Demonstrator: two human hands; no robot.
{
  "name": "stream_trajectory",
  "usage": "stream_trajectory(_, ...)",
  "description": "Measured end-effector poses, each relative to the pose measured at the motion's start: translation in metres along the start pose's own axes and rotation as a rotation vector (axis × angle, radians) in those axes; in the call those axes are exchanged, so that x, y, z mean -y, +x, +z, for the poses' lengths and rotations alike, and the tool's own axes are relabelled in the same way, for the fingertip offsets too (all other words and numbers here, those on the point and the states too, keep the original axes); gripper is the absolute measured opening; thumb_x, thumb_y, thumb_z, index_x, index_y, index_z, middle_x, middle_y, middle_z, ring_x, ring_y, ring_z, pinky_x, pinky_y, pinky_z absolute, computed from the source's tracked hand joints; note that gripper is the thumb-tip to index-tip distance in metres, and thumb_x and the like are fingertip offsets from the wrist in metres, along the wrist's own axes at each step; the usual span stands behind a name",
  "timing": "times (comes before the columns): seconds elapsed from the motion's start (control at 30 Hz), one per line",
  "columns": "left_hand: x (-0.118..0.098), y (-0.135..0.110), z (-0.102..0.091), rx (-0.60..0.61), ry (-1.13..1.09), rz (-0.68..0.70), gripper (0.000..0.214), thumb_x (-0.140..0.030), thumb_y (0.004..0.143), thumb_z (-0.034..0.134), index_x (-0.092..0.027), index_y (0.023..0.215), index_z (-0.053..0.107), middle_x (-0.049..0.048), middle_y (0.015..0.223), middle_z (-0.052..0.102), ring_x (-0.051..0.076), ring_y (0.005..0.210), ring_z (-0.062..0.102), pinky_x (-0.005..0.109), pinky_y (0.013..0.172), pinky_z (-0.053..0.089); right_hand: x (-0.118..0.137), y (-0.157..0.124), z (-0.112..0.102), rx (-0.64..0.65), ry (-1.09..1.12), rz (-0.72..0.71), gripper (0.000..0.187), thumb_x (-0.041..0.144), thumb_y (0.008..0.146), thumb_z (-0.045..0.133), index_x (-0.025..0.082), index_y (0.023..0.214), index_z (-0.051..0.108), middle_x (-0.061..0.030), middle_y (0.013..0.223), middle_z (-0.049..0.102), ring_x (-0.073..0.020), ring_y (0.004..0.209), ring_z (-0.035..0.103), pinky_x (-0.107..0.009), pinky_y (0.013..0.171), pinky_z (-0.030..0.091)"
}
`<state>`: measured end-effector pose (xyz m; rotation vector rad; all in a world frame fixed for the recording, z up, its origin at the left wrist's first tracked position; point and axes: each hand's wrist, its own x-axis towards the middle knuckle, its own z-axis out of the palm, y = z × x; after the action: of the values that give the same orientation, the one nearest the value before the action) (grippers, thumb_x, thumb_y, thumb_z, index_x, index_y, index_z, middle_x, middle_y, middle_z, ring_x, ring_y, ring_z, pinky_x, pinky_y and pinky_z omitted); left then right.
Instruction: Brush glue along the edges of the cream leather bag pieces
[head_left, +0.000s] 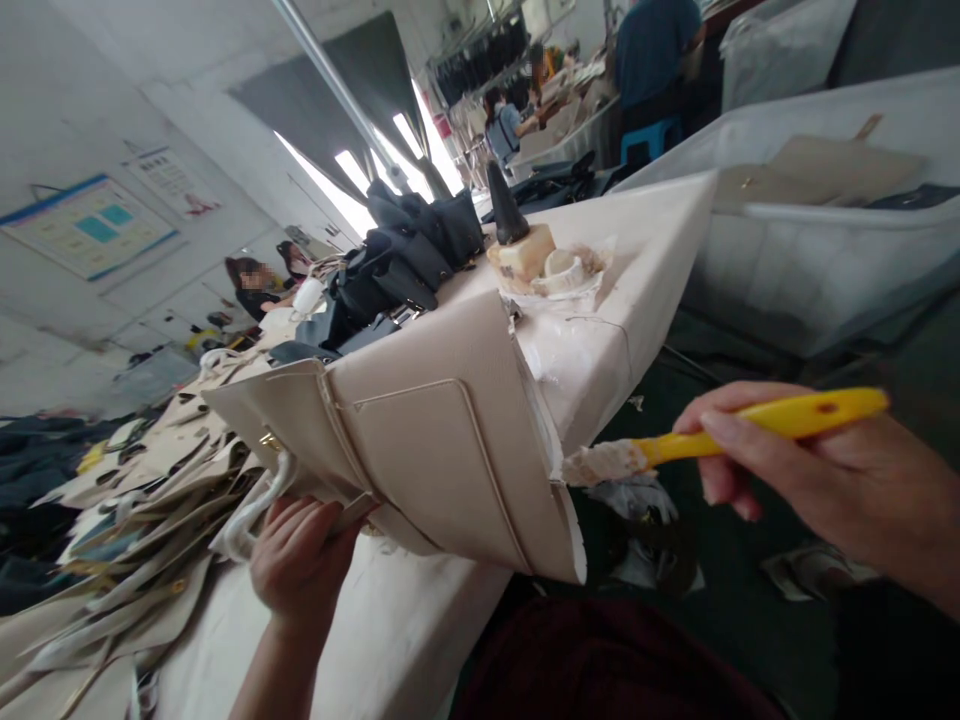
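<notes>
A beige leather bag panel (427, 450) with a stitched pocket outline is held up in front of me, tilted over the table's edge. My left hand (304, 550) is closed on its lower left side, near a pale strap and a small gold fitting (268, 440). In my right hand (795, 470) is a brush with a yellow handle (825, 408), gripped between thumb and fingers. Its bristles (604, 462), coated with something whitish, touch or nearly touch the panel's raw right edge. The palm side of my left hand is hidden.
A pale-covered table (645, 230) carries several dark bags (412, 250), a black cone (506, 205) on a glue-smeared block, and a heap of beige pieces (135, 560). White bins (817, 270) stand at right. A blue stool (651, 138) and several people are farther back.
</notes>
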<state>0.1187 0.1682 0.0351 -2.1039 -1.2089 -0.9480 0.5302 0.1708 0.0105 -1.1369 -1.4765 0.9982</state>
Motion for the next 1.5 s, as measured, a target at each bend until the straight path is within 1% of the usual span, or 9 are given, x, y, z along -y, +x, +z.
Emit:
stream_trajectory(0.13,0.001,0.003,0.003,0.027,0.072,0.084,0.033,-0.031,0.070,0.072,-0.019,0.051,0.048,-0.0036,0.046,0.043,0.011,0.047,0.041,0.027,0.054,0.038,-0.015,-0.025,0.022,0.108,-0.091,-0.236,0.019,0.031,0.090,0.045,0.020,0.087,0.061,0.0009,0.060,0.062,-0.0094,0.045,0.057,-0.018,0.043,0.045)
stream_trajectory(0.3,-0.005,0.008,0.002,0.032,0.132,0.139,0.036,-0.032,0.074,0.068,-0.019,0.050,0.044,-0.0043,0.045,0.040,0.011,0.045,0.038,0.027,0.053,0.035,-0.024,-0.039,0.039,0.094,-0.204,-0.465,0.016,0.021,0.089,0.043,0.019,0.083,0.058,0.0007,0.066,0.063,-0.0096,0.055,0.059,-0.018,0.053,0.045)
stream_trajectory(0.47,-0.011,0.020,-0.001,0.077,0.187,0.193,0.044,-0.039,0.078,0.062,-0.019,0.046,0.039,-0.0040,0.043,0.039,0.011,0.044,0.040,0.025,0.049,0.033,-0.023,-0.057,0.033,0.086,-0.179,-0.366,0.018,0.026,0.091,0.042,0.020,0.085,0.059,0.0017,0.063,0.061,-0.0093,0.050,0.057,-0.018,0.051,0.045)
stream_trajectory(0.67,-0.002,0.059,0.000,0.190,0.283,0.316,0.048,-0.045,0.080,0.057,-0.020,0.044,0.036,-0.0035,0.040,0.038,0.012,0.040,0.037,0.027,0.046,0.027,-0.030,-0.058,0.012,-0.209,-0.038,-0.067,0.032,0.046,0.089,0.043,0.018,0.091,0.058,0.0002,0.057,0.061,-0.0118,0.044,0.055,-0.021,0.043,0.046)
stream_trajectory(0.87,0.017,0.122,0.007,-0.026,0.440,0.288,0.049,-0.051,0.075,0.058,-0.020,0.043,0.038,-0.0025,0.039,0.038,0.012,0.041,0.034,0.029,0.046,0.019,-0.026,-0.046,-0.019,-0.435,-0.049,0.003,0.042,0.056,0.084,0.045,0.017,0.090,0.059,-0.0036,0.061,0.063,-0.0152,0.047,0.057,-0.026,0.045,0.048)
stream_trajectory(0.97,0.024,0.135,0.011,-0.111,0.491,0.239,0.047,-0.047,0.074,0.059,-0.020,0.041,0.039,-0.0016,0.039,0.039,0.013,0.042,0.036,0.029,0.047,0.020,-0.022,-0.042,-0.031,-0.501,-0.051,0.001,0.041,0.057,0.083,0.046,0.018,0.089,0.060,-0.0033,0.060,0.063,-0.0160,0.047,0.056,-0.027,0.045,0.048)
stream_trajectory(1.2,0.014,0.085,0.019,-0.160,0.476,0.416,0.041,-0.032,0.076,0.062,-0.020,0.042,0.041,-0.0017,0.039,0.046,0.013,0.040,0.044,0.028,0.049,0.030,-0.019,-0.038,-0.029,-0.520,-0.036,0.020,0.044,0.059,0.081,0.047,0.017,0.088,0.061,-0.0031,0.059,0.062,-0.0157,0.047,0.055,-0.027,0.045,0.047)
stream_trajectory(1.37,0.003,0.027,0.018,-0.081,0.433,0.390,0.037,-0.026,0.075,0.064,-0.020,0.044,0.045,-0.0015,0.039,0.048,0.013,0.039,0.046,0.028,0.049,0.034,-0.019,-0.033,-0.013,-0.425,-0.006,0.050,0.045,0.058,0.081,0.049,0.015,0.089,0.059,-0.0042,0.060,0.063,-0.0157,0.048,0.056,-0.026,0.044,0.047)
stream_trajectory(1.5,0.011,0.011,0.008,-0.069,0.417,0.402,0.034,-0.024,0.074,0.064,-0.020,0.046,0.047,-0.0019,0.039,0.048,0.013,0.039,0.047,0.027,0.047,0.034,-0.012,-0.022,0.003,-0.344,0.002,0.026,0.045,0.058,0.081,0.049,0.014,0.089,0.059,-0.0039,0.058,0.062,-0.0146,0.046,0.055,-0.025,0.042,0.047)
